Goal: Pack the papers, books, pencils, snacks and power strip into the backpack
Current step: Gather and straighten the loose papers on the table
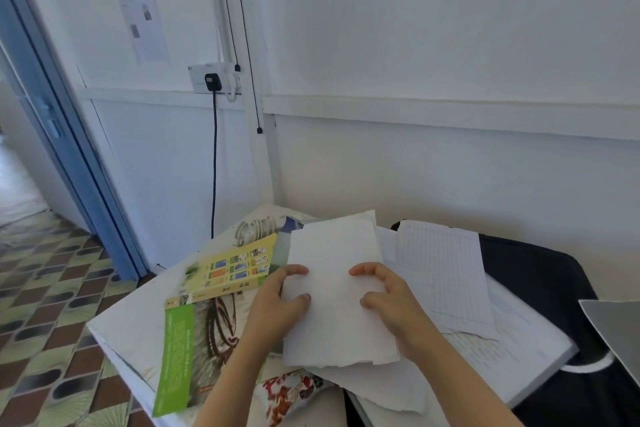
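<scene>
**Left hand** (277,302): the forearm enters from the lower edge. The fingers curl over the left edge of the stack of white papers (336,315) and the thumb lies on the top sheet, gripping.

**Right hand** (391,298): the forearm enters from lower right. The fingers and thumb bend down onto the top sheet near its right edge and hold the stack from that side.

**Stack of white papers**: held between both hands at table centre. The near edges are ragged and uneven. Whether it rests on the sheets below cannot be told.

**Lined sheets** (446,274): loose, spread just right of the stack and partly over the backpack.

**Backpack** (540,274): black, lying flat at the right, close to the wall.

**Books** (207,305): yellow and green covers, overlapping, just left of the stack. The near corner reaches the table's near edge.

**Power strip** (254,229): white with a coiled cord, at the far table edge behind the books.

**Snack packet** (291,392): red and white, between the forearms, partly under the papers.

**Table** (117,333): white, with a bare strip at the left corner.

**Laptop** (616,329): a grey corner at the right edge of view.

**Open room**: tiled floor (52,288) to the left, with the wall close behind the table.
</scene>
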